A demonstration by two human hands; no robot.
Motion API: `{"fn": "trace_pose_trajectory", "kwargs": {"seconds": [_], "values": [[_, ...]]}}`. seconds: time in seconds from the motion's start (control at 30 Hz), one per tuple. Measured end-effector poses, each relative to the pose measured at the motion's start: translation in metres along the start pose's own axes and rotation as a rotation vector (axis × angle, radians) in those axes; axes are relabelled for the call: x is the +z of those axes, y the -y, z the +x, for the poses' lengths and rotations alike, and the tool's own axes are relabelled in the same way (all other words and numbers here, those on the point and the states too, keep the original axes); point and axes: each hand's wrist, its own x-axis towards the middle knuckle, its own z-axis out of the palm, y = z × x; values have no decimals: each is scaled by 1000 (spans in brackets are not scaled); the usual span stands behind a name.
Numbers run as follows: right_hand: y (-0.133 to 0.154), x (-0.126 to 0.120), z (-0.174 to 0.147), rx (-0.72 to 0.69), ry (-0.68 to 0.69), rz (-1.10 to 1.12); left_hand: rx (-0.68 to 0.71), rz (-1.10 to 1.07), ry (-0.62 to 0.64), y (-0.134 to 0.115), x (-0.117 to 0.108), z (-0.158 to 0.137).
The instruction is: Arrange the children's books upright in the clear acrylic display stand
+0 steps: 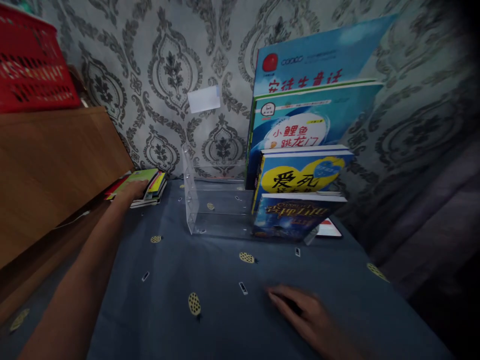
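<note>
My left hand point(135, 189) reaches out to a stack of thin books point(149, 201) at the far left of the table and lies against its top. Its fingers are too blurred and small to tell how they are bent. Low on the right, my right hand point(309, 315) is held over the blue cloth, thumb and forefinger tips together in a loose pinch with nothing seen between them. A clear acrylic stepped rack point(190, 200) stands in the middle. Upright in its right half are several books, including a dark blue one point(292, 217) in front and a tall blue one point(318, 55) at the back.
A wooden box point(56, 170) with a red plastic basket point(33, 65) on top stands at the left. Behind the rack, a white paper point(204, 99) is on the patterned wall. A flat device with a lit screen point(329, 228) lies behind the books at the right.
</note>
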Motion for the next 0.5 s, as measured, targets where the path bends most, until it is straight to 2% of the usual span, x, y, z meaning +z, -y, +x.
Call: {"fn": "trace_pose_trajectory", "kwargs": {"seconds": [0.1,0.27,0.4,0.5], "values": [[4,-2,1,8,18,8,-31,77,53,-1,0,-5],[9,-4,2,-6,28,11,-82,139,56,-4,-11,-13],[7,-2,1,-32,14,19,-112,162,12,-5,-23,-25],[4,-1,0,-43,9,17,-87,118,-71,-2,-22,-39]]}}
